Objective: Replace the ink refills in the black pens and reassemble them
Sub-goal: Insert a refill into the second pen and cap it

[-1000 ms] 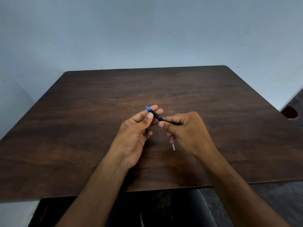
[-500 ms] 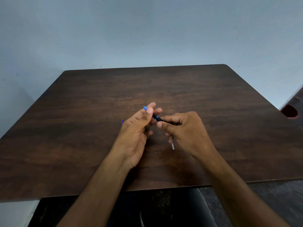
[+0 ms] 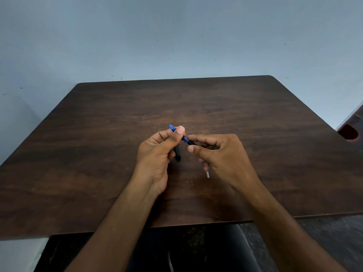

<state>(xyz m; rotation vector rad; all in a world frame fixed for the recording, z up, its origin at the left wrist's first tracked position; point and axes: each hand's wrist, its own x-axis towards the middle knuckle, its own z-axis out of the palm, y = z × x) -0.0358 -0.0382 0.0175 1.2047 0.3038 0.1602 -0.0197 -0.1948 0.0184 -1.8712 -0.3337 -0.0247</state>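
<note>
Above the middle of the table, my left hand [image 3: 159,152] pinches the blue tip section [image 3: 177,132] of a pen between thumb and fingers. A short black piece [image 3: 177,153] also sticks down out of that hand. My right hand [image 3: 222,156] grips the black pen barrel [image 3: 191,142], which meets the blue section between the two hands. A thin clear refill end [image 3: 207,174] pokes out below my right fingers. Most of the barrel is hidden inside my right fist.
The dark wooden table [image 3: 98,154] stretches wide to both sides, its near edge just under my forearms. A pale blue wall stands behind it. At the far right edge sits a dark object with a red opening [image 3: 348,132].
My left fingers have curled round the blue tip section, and more blue shows between the hands. A black piece now hangs below my left hand.
</note>
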